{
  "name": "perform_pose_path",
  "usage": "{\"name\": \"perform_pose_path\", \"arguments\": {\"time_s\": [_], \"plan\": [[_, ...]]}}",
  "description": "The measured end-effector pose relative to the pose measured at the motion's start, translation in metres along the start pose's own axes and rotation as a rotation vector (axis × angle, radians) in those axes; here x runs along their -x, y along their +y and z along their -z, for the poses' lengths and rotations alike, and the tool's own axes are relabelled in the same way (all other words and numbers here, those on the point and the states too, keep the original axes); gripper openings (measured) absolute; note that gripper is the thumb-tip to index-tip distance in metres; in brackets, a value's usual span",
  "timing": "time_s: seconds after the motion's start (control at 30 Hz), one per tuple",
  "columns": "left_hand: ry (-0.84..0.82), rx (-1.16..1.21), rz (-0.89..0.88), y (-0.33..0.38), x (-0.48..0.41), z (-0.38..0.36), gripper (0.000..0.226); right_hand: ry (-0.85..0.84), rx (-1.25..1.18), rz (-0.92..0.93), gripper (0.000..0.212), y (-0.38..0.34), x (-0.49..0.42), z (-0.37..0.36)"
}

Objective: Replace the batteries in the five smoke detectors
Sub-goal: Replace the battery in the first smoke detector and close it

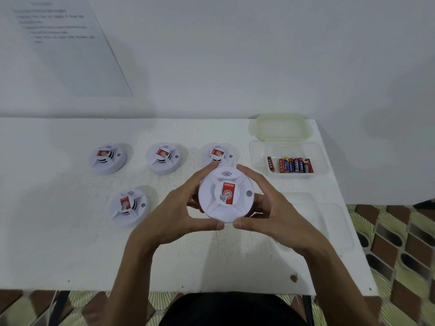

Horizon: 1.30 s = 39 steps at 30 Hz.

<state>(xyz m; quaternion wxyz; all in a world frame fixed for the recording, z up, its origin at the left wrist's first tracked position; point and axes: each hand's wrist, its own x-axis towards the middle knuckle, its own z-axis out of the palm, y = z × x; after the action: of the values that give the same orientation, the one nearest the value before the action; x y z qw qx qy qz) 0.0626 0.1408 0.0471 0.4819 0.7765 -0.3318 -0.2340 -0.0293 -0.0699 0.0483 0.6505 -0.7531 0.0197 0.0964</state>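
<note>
A white table [70, 255] stands against a white wall [235, 55], over a tiled floor [400, 243]. The left hand [174, 212] and right hand [277, 208] both curl around one smoke detector [226, 184], just above the table. Four other smoke detectors [107, 158] lie nearby. Batteries [290, 165] sit in a clear box [259, 151].

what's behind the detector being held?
The rightmost back-row detector, resting on the table. Its near edge is covered by the held detector and a fingertip of the left hand. The held detector's underside is not visible.
</note>
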Motion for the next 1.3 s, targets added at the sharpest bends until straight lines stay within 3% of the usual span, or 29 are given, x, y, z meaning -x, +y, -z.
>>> {"name": "perform_pose_path", "arguments": {"time_s": [0.9,1.3], "plan": [[0.007,-0.002,-0.002,-0.005,-0.001,0.0,0.096,0.006,0.024,-0.013,0.092,-0.003,0.0,-0.001],[0.028,-0.002,0.074,-0.026,-0.004,-0.005,0.094,0.027,0.186,-0.056,0.096,0.014,-0.013,-0.013]]}}
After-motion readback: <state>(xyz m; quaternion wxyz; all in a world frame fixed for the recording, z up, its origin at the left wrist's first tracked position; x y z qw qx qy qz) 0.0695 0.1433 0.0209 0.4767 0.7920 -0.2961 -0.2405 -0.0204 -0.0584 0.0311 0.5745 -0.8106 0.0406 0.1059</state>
